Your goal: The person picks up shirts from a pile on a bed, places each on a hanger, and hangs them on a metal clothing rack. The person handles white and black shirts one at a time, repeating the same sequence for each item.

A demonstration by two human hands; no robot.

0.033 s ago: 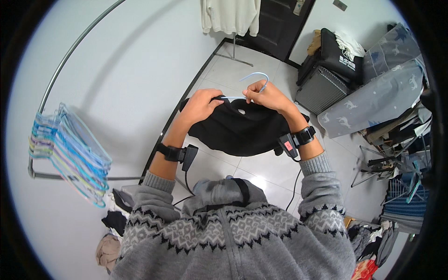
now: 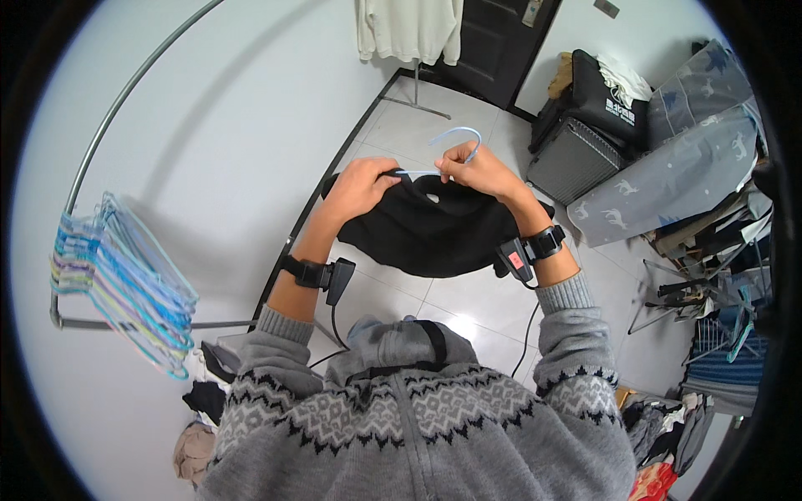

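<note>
A black garment (image 2: pixel 426 238) hangs in front of me, its neck opening at the top edge with a small pale label inside. My left hand (image 2: pixel 361 185) is closed on the garment's top edge at the left of the neck, thumb pressed against the cloth. A light-blue clothes hanger (image 2: pixel 418 173) runs from under those fingers across the opening; the rest of its frame is hidden by the cloth. My right hand (image 2: pixel 468 169) pinches the hanger just below its curved hook (image 2: pixel 455 131), which points up and to the left.
Several blue, white and purple hangers (image 2: pixel 125 284) hang on a metal rail (image 2: pixel 125 104) at the left. Ahead, a cream sweater (image 2: pixel 409 29) hangs near a dark door (image 2: pixel 493 50). A grey suitcase (image 2: pixel 576 163) and a patterned cover (image 2: pixel 660 188) stand at the right. Clothes lie in piles low on both sides.
Both hands keep their grip and have hardly moved. The bunch of hangers on the left rail has shifted slightly downward in the picture.
</note>
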